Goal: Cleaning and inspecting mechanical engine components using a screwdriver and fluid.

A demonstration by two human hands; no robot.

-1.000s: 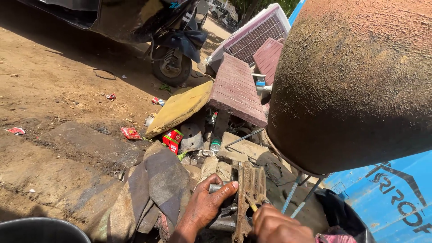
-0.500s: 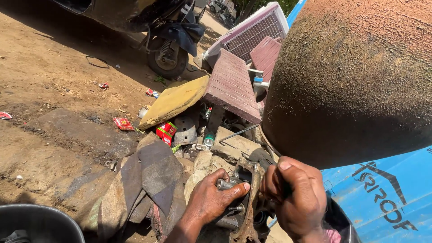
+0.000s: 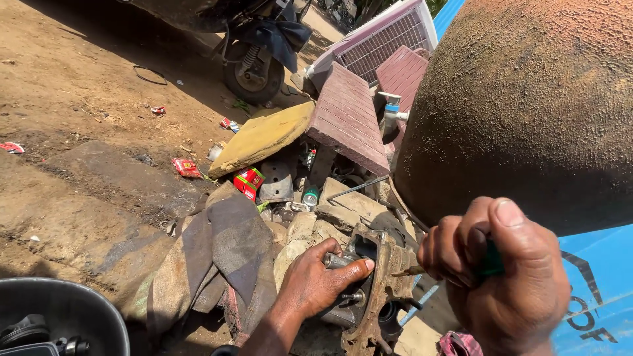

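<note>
Left hand (image 3: 316,283) clamps the rusty, heavy-looking cast-metal housing (image 3: 376,290) low on the rubble pile, gripping its stiff rim, while right hand (image 3: 501,277) fists a green-handled screwdriver (image 3: 484,262) at it.

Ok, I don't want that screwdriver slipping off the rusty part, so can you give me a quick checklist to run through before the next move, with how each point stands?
1. Left hand steadies the rusty metal part: ok, fingers wrap its left side and the thumb lies across it.
2. Right hand has a full grip on the green-handled screwdriver: ok, fist closed around the handle.
3. Tip seated in a screw or slot: cannot tell, the tip ends at the part's edge in shadow.
4. Left thumb out of the tip's line: not ok, it lies close in front of the tip.
5. Part sits on firm support: cannot tell, it rests among loose stones and cloth.
</note>
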